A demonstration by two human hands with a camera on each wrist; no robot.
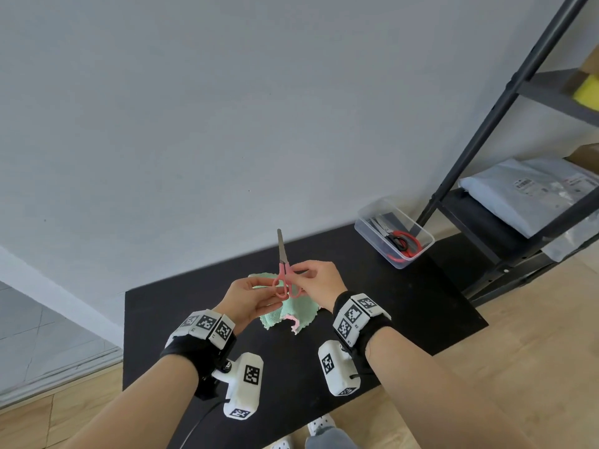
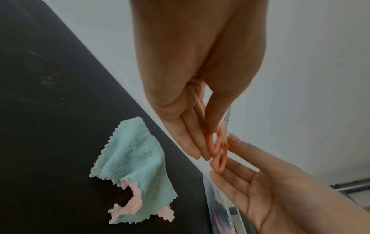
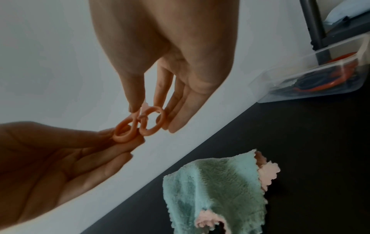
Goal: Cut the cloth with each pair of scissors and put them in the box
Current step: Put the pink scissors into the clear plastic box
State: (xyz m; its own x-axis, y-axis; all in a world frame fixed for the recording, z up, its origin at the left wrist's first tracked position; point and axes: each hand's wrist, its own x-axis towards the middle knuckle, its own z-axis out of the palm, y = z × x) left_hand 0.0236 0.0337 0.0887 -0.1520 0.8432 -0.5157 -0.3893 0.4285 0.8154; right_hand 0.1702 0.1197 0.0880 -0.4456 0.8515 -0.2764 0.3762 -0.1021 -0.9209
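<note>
Pink-handled scissors (image 1: 285, 283) are held upright above the table, blades shut and pointing up. My left hand (image 1: 272, 294) pinches the left handle ring (image 2: 213, 143) and my right hand (image 1: 299, 275) pinches the right ring (image 3: 153, 121). Below the hands, a crumpled teal cloth with a pink underside (image 1: 291, 315) lies on the black tabletop (image 1: 181, 319); its near edge shows jagged cuts (image 2: 136, 166). A clear plastic box (image 1: 372, 241) stands at the table's far right corner and holds red-handled scissors (image 1: 406, 246) and a dark pair.
A black metal shelf (image 1: 486, 176) stands right of the table, with a grey parcel (image 1: 525, 196) on its lower level. A pale wall runs along the table's far edge. Wooden floor (image 1: 534, 319) lies to the right and front.
</note>
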